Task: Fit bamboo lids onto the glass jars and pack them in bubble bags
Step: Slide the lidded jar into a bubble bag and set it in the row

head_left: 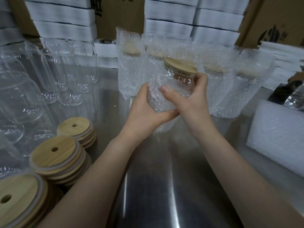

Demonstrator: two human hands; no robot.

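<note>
Stainless-steel tabletop (164, 186) is backed at twelve o'clock by white foam stacks (62, 15) and brown cartons (276, 18).

A row of finished jars (129, 71), lidded and sheathed in bubble wrap, is ranged from twelve to two o'clock. At least five can be counted, though the wrap blurs the tally. Much is judged to be left: a crowd of bare glasses (49, 71) is massed from nine to eleven o'clock, and three stacks of bamboo lids (56, 153) are piled from seven to eight o'clock. A flat pile of unused bags (279, 137) is laid at three to four o'clock.

The current piece is held above the table, just past the centre of the view toward one o'clock. The glass jar (181, 79) is already capped by its bamboo lid (180, 65), and the bubble bag (162, 104) is drawn over its lower part only — the shoulder and lid are left uncovered. Bagging is thus judged to be about half done for this jar.

The bag's lower end is clasped from the nine o'clock side by the left hand (144, 111), fingers curled beneath it. The jar is gripped by the right hand (190, 97) — thumb pressed on the wrap, fingers wrapped round the far side under the lid.
</note>
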